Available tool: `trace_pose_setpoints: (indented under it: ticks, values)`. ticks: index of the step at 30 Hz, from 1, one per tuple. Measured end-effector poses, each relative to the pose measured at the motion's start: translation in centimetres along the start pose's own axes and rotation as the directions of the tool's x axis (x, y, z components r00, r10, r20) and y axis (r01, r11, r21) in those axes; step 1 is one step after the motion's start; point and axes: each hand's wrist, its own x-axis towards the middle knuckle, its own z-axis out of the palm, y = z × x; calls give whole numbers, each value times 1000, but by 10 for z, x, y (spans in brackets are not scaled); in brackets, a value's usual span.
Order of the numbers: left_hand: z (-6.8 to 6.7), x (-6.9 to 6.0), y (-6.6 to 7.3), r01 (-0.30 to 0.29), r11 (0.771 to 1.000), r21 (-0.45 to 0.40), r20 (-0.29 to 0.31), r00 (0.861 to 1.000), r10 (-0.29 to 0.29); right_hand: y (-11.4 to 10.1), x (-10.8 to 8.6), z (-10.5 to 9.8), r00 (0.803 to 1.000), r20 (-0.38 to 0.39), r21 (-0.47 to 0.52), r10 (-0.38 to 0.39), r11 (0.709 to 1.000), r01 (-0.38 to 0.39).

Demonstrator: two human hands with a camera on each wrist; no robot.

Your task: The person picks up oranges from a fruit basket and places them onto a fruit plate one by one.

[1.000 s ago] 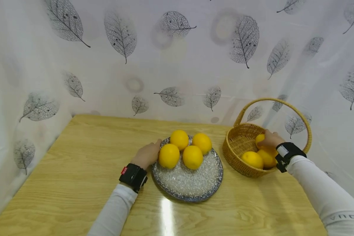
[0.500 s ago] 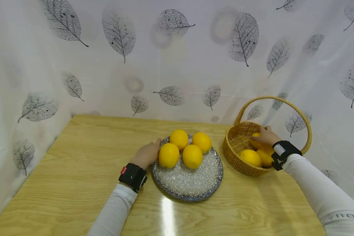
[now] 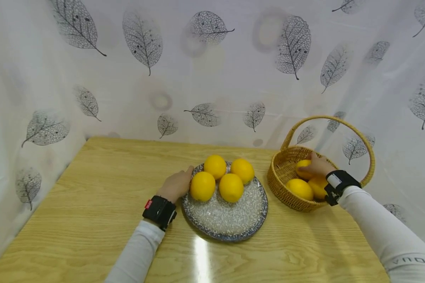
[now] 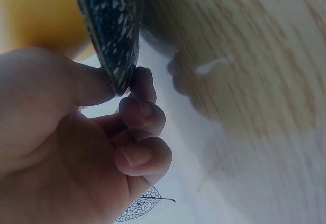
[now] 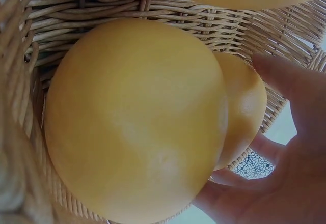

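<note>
My left hand (image 3: 175, 186) pinches the left rim of a speckled grey plate (image 3: 230, 222). In the left wrist view, the thumb lies on the rim (image 4: 114, 35) and curled fingers (image 4: 142, 114) sit beneath it. Several oranges (image 3: 231, 188) are grouped on the plate's far and left part. Inside a wicker basket (image 3: 281, 192) on the right, my right hand (image 3: 320, 166) grips an orange (image 3: 302, 169) at the back. The right wrist view shows thumb and fingers around that orange (image 5: 244, 107), partly hidden by a nearer orange (image 5: 137, 122).
Two more oranges, a front one (image 3: 300, 189) and one beside the wrist (image 3: 318, 186), lie in the basket. Its tall arched handle (image 3: 326, 117) rises over my right hand. The wooden table (image 3: 102, 196) ends at a leaf-printed curtain (image 3: 212, 78) behind and at the left.
My right hand has moved a little to the left inside the basket, and the orange it grips has shifted left with it. The left hand and the plate have stayed in place.
</note>
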Motion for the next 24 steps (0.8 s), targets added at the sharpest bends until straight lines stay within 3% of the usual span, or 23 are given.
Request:
trace_pose_setpoints:
  ticks: [10,24]
  values:
    - [-1,0,2,7,1000,4,7,1000,-7,-7,-2,3,996,-21,-94,-86,992,84]
    - [-1,-2,2,1,1000,15,-5,1000,-1,-24,-9,3,981,-58,-142,-183,975,174]
